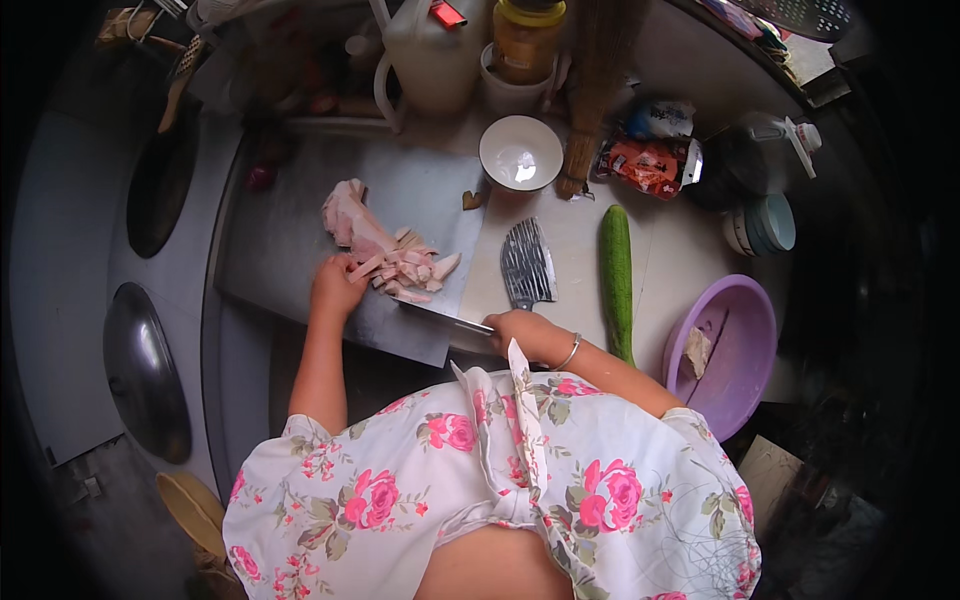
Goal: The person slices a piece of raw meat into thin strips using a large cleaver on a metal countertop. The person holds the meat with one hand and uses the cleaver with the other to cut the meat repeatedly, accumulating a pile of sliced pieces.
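My left hand [337,286] holds a strip of pale pink meat [365,268] between its fingertips. Around it on the grey metal board [292,217] lie cut strips and chunks [411,264], with a larger uncut piece [352,217] behind them. My right hand [525,334] grips the handle end of a knife [442,316], whose blade points left, its tip close to the near edge of the cut meat. A second, wide blade with a streaked face [529,262] lies just beyond my right hand. Further right, a long green cucumber [617,277] rests on the counter.
A white bowl [520,154] stands behind the board, beside a straw brush [581,150] and a red packet [649,161]. A purple basin [757,352] holding a pale lump is at right, near stacked bowls [772,223]. A wok [163,187] and metal lid [146,375] are at left.
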